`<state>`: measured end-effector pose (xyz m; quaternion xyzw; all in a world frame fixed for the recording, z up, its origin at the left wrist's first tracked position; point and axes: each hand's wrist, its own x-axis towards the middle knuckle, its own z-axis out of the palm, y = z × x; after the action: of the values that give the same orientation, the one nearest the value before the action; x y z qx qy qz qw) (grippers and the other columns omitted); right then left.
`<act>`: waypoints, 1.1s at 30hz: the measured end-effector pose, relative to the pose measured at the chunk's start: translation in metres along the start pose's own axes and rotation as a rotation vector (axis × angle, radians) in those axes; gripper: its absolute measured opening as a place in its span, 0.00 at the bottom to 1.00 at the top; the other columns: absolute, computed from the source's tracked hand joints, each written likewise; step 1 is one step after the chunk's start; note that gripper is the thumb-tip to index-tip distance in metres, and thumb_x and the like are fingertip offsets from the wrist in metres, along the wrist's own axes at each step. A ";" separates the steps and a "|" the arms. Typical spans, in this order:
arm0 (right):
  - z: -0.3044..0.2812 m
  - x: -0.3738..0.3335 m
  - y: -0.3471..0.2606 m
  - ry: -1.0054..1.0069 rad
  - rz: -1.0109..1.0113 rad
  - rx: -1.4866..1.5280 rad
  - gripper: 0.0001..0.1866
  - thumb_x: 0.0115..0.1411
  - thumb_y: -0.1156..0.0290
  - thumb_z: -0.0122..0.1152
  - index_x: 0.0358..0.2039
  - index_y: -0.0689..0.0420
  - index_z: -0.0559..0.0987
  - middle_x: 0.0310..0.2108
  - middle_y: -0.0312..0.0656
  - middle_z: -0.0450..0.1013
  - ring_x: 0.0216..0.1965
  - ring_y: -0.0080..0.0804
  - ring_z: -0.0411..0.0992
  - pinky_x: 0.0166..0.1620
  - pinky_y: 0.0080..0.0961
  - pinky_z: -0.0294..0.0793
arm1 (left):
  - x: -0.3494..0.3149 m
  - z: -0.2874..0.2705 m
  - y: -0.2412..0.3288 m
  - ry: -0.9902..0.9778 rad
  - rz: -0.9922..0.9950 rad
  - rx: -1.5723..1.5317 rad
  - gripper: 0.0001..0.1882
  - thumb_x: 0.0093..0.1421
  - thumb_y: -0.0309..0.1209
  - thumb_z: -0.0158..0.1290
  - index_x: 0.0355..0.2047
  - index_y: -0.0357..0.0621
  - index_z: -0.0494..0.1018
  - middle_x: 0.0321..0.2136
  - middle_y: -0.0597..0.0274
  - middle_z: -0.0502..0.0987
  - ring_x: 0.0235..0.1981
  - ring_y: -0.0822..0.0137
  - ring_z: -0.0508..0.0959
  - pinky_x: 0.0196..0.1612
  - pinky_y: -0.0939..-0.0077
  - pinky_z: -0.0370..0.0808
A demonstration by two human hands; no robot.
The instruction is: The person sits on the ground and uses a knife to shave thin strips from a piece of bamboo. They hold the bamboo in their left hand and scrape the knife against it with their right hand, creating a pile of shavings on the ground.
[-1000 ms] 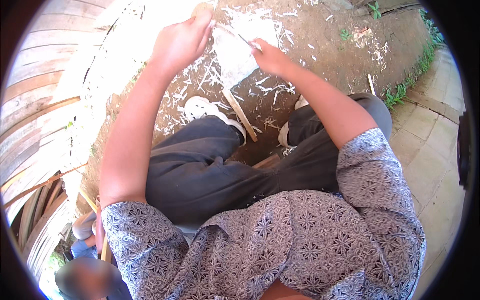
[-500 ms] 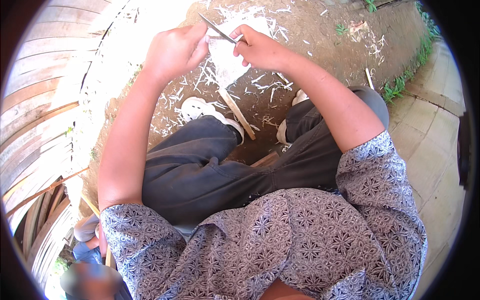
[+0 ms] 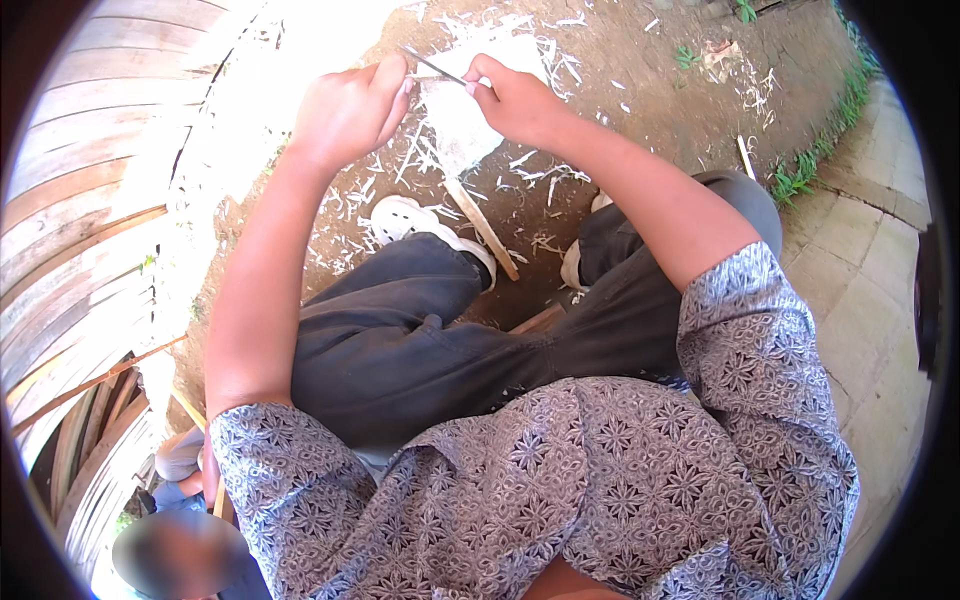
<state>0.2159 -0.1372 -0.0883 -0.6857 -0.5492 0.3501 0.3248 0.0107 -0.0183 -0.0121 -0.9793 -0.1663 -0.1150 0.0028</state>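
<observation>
My right hand (image 3: 518, 104) is closed round the handle end of a knife (image 3: 437, 68). Its narrow dark blade slants up and to the left, toward my left hand (image 3: 350, 110). Those left fingers are pressed together in a fist, back of the hand upward, at the end of a thin pale strip (image 3: 428, 76). The strip spans the gap between both hands, close under the blade; whether the edge touches it I cannot tell. Below the hands, a white sheet (image 3: 468, 130) lies on the ground among curled pale shavings (image 3: 425, 152).
A flat wooden stick (image 3: 482, 228) lies between my feet, beside my white clog (image 3: 405, 218). Wooden slats (image 3: 95, 150) run along the left. Paving (image 3: 850, 240) and grass (image 3: 795, 178) border the brown soil at right. Another person (image 3: 180, 555) is at lower left.
My right hand has shifted slightly right and up, and the knife blade appears thinner, turned more edge-on. My left fist stays close to its place, still gripping.
</observation>
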 end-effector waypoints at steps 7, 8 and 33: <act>-0.021 -0.002 -0.078 0.310 -0.285 0.219 0.10 0.73 0.61 0.53 0.45 0.53 0.74 0.19 0.38 0.69 0.20 0.24 0.66 0.27 0.31 0.66 | -0.009 -0.007 -0.001 -0.034 -0.030 0.056 0.09 0.67 0.35 0.52 0.36 0.44 0.66 0.19 0.52 0.79 0.21 0.49 0.80 0.24 0.56 0.77; -0.011 -0.006 -0.053 0.211 -0.207 0.157 0.10 0.74 0.61 0.53 0.45 0.53 0.74 0.19 0.38 0.69 0.20 0.24 0.66 0.27 0.30 0.66 | -0.006 -0.007 0.000 -0.026 -0.010 0.056 0.09 0.67 0.35 0.52 0.36 0.44 0.66 0.19 0.52 0.79 0.21 0.49 0.81 0.24 0.57 0.77; -0.042 0.005 -0.038 0.038 0.009 0.201 0.26 0.67 0.72 0.56 0.65 0.57 0.68 0.50 0.39 0.78 0.29 0.23 0.75 0.34 0.24 0.77 | 0.007 -0.002 -0.008 -0.060 -0.465 -0.158 0.13 0.75 0.41 0.42 0.45 0.45 0.68 0.28 0.43 0.80 0.33 0.40 0.81 0.36 0.48 0.76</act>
<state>0.2321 -0.1277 -0.0342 -0.6585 -0.5020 0.3918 0.4010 0.0142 -0.0085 -0.0091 -0.9149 -0.3776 -0.0962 -0.1050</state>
